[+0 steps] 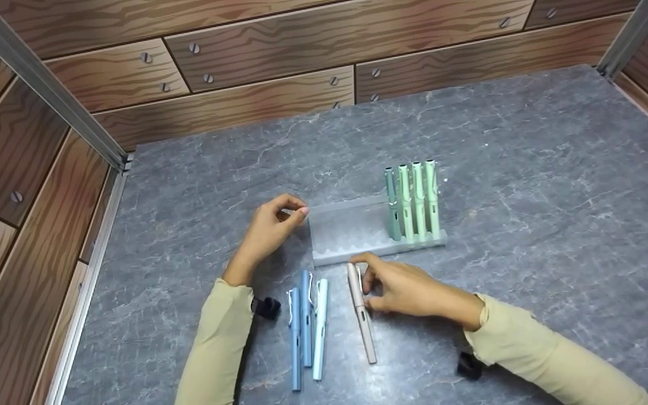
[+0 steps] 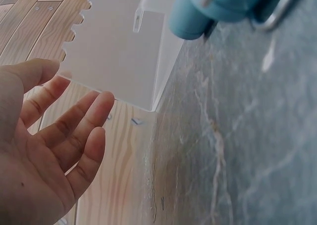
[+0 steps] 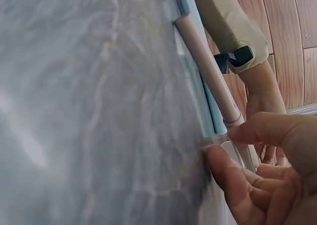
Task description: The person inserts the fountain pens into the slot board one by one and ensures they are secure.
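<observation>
- By the right hand (image 1: pixel 408 287), a taupe pen (image 1: pixel 361 315) is held at its capped part, with the thumb and fingers drawn in narrowly around it; the other end is pointed back toward the person
- By the left hand (image 1: pixel 270 230), thumb and forefinger are brought nearly together at the left edge of a clear rack (image 1: pixel 349 222), its other fingers loosely parted; whether the edge is pinched cannot be told
- The rack is placed just right of the left hand and just beyond the right hand's fingertips
- In the rack's right-hand part, beyond the right hand, a dark green pen (image 1: pixel 392 208) and three light green pens (image 1: pixel 418 202) are lined up side by side
- Left of the right hand, and on the person's side of the left hand, two blue pens (image 1: pixel 296 343) and a pale blue pen (image 1: pixel 320 332) are laid close together
- Beneath both hands, a grey veined tabletop (image 1: pixel 504 197) is seen, bordered far beyond them by wood-patterned panels (image 1: pixel 324 39)
</observation>
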`<action>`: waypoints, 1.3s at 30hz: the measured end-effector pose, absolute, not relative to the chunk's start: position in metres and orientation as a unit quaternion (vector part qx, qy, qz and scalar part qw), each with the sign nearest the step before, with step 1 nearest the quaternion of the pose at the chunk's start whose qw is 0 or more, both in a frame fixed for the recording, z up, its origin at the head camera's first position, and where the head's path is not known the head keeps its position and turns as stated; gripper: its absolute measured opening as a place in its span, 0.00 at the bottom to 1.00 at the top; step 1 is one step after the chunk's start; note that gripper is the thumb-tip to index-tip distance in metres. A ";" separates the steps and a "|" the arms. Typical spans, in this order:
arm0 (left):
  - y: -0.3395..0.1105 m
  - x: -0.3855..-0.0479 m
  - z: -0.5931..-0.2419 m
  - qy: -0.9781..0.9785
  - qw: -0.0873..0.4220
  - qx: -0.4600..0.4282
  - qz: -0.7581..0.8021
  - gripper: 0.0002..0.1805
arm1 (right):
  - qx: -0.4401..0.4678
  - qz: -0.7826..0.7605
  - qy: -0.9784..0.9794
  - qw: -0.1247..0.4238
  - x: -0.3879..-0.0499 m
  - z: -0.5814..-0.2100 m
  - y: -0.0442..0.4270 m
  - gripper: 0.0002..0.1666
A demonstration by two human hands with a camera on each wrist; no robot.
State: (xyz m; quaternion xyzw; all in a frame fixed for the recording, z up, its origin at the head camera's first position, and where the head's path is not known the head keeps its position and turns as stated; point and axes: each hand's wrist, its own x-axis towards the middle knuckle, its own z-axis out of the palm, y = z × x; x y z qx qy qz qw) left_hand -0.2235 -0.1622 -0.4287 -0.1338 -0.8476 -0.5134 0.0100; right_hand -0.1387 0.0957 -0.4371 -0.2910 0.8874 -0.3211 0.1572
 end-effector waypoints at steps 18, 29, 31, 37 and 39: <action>-0.161 -0.222 -0.427 -0.847 0.013 -0.128 -0.515 0.07 | -0.201 -0.518 0.784 0.275 -0.143 -0.436 0.097 0.43; -0.161 -0.222 -0.427 -0.850 0.015 -0.130 -0.510 0.07 | -0.237 -0.515 0.783 0.257 -0.145 -0.431 0.105 0.39; -0.161 -0.221 -0.427 -0.851 0.015 -0.129 -0.509 0.07 | -0.240 -0.511 0.787 0.248 -0.146 -0.430 0.107 0.39; -0.161 -0.222 -0.428 -0.852 0.014 -0.127 -0.507 0.07 | -0.235 -0.510 0.795 0.229 -0.148 -0.423 0.112 0.39; -0.161 -0.222 -0.428 -0.853 0.014 -0.126 -0.506 0.07 | -0.229 -0.511 0.798 0.222 -0.149 -0.418 0.114 0.39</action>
